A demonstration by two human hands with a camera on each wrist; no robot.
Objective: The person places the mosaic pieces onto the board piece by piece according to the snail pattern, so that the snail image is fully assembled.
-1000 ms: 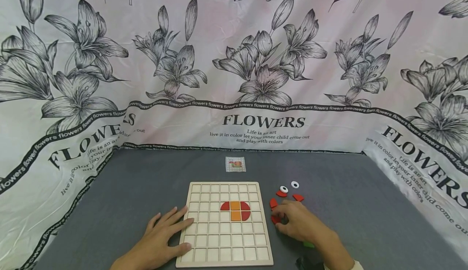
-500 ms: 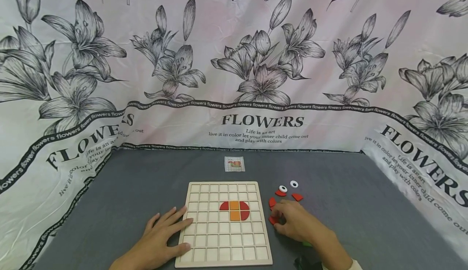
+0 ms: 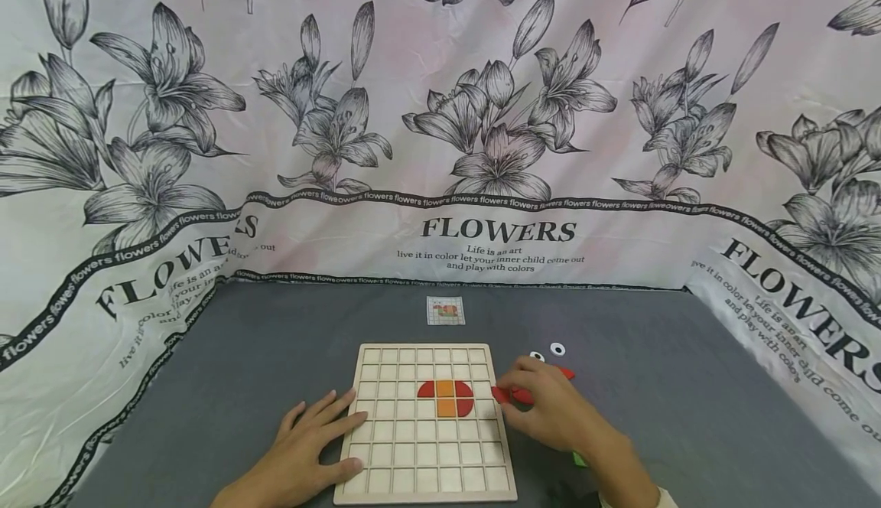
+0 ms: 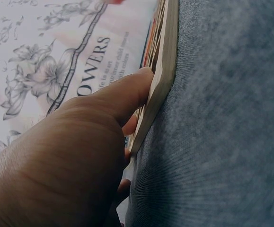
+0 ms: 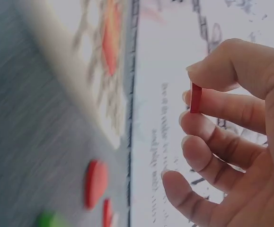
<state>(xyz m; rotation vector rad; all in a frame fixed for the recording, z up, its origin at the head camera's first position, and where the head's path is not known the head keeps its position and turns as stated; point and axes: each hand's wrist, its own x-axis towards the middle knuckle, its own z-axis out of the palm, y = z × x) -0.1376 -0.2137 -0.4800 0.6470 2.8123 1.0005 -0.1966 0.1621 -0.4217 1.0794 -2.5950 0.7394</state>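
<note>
In the head view my left hand (image 3: 303, 451) rests with spread, fairly straight fingers on the left edge of a pale wooden grid board (image 3: 392, 456). The left wrist view shows that thumb (image 4: 127, 92) against the board's edge. Between thumb and fingers, my right hand (image 3: 554, 412) pinches a small flat red tile (image 5: 196, 98), held just off the board's right edge. Set in the grid are orange square tiles (image 3: 446, 408) with curved red tiles (image 3: 465, 398) beside them. Another red tile (image 3: 523, 396) lies behind the right fingers.
A small printed card (image 3: 446, 310) lies beyond the board. Right of the board are white discs with black dots (image 3: 557, 349), a red piece (image 3: 567, 372) and a green piece (image 3: 579, 459), partly hidden by the right arm. Flower-printed cloth (image 3: 495, 240) walls the grey table's back.
My right hand has lifted a red tile from the table and moved slightly up and left with it, toward the board. The left hand stays on the board's edge.
</note>
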